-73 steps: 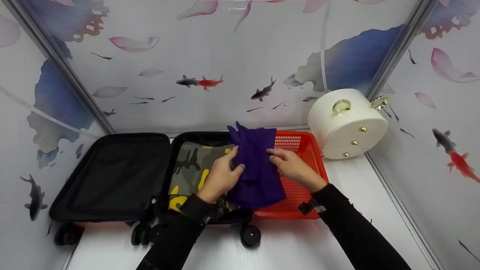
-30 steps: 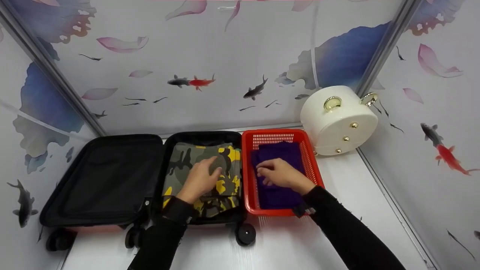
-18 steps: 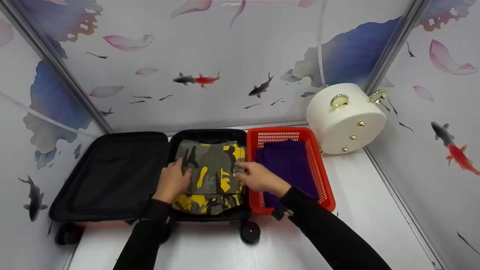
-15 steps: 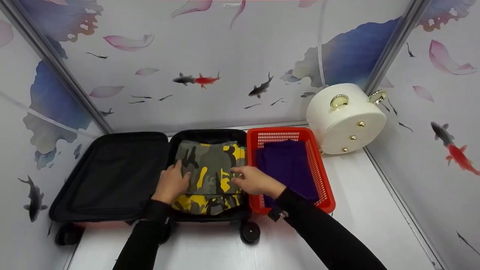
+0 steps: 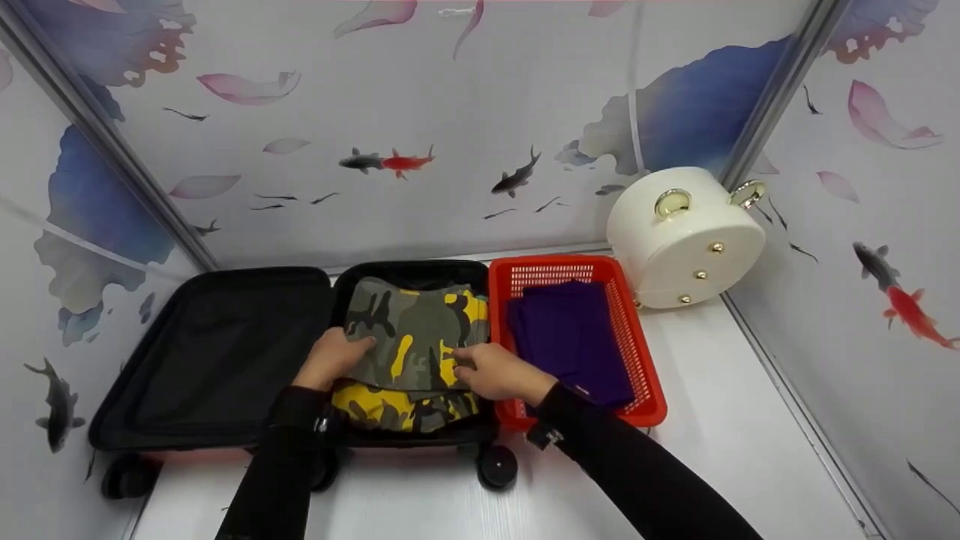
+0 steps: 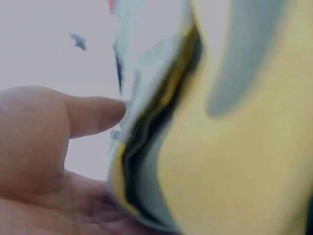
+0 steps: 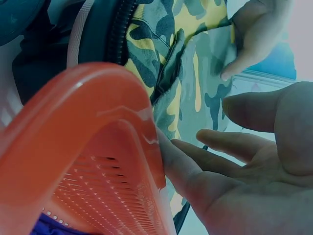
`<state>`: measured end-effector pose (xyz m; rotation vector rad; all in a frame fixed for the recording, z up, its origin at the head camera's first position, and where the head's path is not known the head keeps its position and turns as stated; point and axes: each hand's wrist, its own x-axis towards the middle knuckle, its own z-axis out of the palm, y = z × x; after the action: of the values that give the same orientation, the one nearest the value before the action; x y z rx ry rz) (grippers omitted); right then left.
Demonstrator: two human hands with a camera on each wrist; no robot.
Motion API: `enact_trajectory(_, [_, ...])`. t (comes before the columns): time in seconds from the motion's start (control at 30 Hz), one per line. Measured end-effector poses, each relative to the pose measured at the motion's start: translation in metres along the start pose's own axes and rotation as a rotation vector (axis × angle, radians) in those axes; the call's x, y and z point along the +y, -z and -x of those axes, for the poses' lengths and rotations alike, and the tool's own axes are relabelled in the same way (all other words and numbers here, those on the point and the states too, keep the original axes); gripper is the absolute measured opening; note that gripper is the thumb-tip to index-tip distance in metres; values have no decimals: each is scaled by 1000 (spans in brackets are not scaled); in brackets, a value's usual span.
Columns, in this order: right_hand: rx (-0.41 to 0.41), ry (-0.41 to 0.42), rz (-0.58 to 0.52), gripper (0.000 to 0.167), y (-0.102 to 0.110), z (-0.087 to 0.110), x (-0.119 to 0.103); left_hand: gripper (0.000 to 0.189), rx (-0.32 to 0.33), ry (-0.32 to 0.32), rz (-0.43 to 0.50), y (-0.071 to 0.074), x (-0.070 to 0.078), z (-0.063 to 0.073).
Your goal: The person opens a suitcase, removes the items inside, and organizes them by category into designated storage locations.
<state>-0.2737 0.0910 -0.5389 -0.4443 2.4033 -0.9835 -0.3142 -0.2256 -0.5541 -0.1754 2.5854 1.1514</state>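
A folded garment in grey, black and yellow camouflage (image 5: pixel 420 322) lies in the right half of an open black suitcase (image 5: pixel 409 270). My left hand (image 5: pixel 330 358) grips its left edge. In the left wrist view the thumb (image 6: pixel 95 115) is against the fold, with the other fingers underneath. That side of the garment is slightly raised. Over the garment's right side, my right hand (image 5: pixel 496 373) has its fingers loosely spread. The right wrist view shows a gap between thumb (image 7: pixel 254 110) and fingers, close to the cloth. A folded purple garment (image 5: pixel 570 337) lies in the red basket (image 5: pixel 654 375).
The suitcase's other half (image 5: pixel 225 352) lies open on the left, with black wheels (image 5: pixel 497 466) at the front. The basket stands right against the suitcase. A white round case (image 5: pixel 682 232) with gold handles leans in the back right corner. Printed walls enclose the white table (image 5: pixel 570 495).
Earlier both hands held the purple garment above the suitcase; it now lies in the basket. Both hands have moved left to the camouflage garment, whose left side is now lifted by my left hand.
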Motion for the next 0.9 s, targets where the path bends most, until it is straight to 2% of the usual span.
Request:
enact_trajectory(0.07, [3,7,-18,53,2,-1,-1,74,-10,-4,35,5,13,12])
enact_trajectory(0.27, [66,-31,-101,58,4,-7,-3,83,32,-74,24,20,39,28])
enact_trajectory(0.43, [117,-103,-83,64,-2,-13,-12,82,110,-97,-22,32,57,42])
enact_trajectory(0.6, [117,-143,-6,67,-8,-22,-18,77,164,-125,-56,31,69,55])
enact_trajectory(0.67, [109,-160,31,67,-10,-24,-19,69,186,-146,-61,28,72,59])
enact_trajectory(0.73, [104,-173,44,67,-12,-27,-18,53,215,-171,-54,26,76,64])
enact_trajectory(0.83, [124,-185,25,66,-13,-30,-17,28,256,-214,-27,25,85,72])
enact_trajectory(0.9, [140,-184,-4,64,-14,-32,-15,22,278,-242,-6,25,93,77])
